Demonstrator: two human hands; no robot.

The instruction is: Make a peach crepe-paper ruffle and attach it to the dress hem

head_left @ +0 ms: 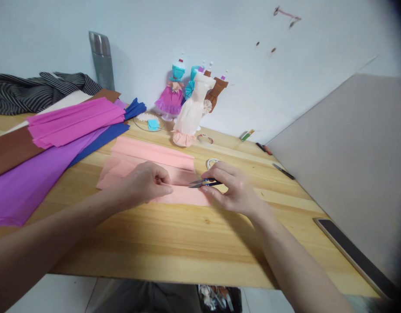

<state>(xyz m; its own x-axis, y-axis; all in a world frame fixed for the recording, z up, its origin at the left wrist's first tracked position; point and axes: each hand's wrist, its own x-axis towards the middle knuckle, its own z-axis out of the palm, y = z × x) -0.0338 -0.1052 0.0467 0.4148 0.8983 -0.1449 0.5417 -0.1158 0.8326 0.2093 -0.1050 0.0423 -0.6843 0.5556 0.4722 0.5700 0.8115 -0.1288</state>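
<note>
Head view, left to right: magenta paper (78, 121), purple paper (47, 187) and brown paper (11, 152) piled on the counter (138, 243), apparently unused at this stage. Nearer the middle, pinching pink paper (182, 195) with left hand (145, 180), thumb and fingers brought together on a raised edge. Behind, near the back of the counter, a pale dress (190, 108) with a pink ruffled hem, seemingly finished, among other small dresses. Just right of the pinch, gripping small snips (198, 185) in right hand (228, 184), fingers curled round the handles, blades parted at the pink paper. Probably partway through cutting; impossible to tell how far any slit runs. To judge by the paper under the left hand, still uncut there.
</note>
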